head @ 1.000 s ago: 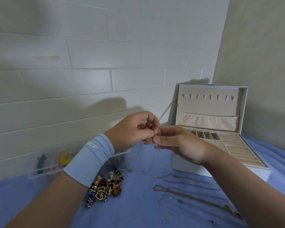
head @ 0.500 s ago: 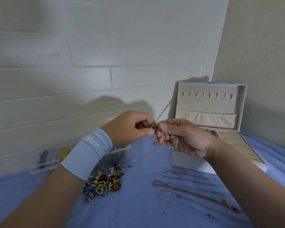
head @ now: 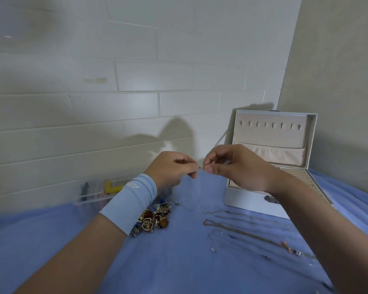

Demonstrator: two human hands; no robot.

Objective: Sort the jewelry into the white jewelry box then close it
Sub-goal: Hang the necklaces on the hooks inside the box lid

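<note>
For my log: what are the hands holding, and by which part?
The left hand and right hand pinch a tiny metal piece at opposite ends; type unclear.

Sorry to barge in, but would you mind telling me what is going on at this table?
A person is sorting jewelry. The left hand and right hand both pinch a small metal piece between them, in the air above the blue cloth. The white jewelry box stands open on the right. A pile of jewelry and several chains lie on the cloth.
</note>
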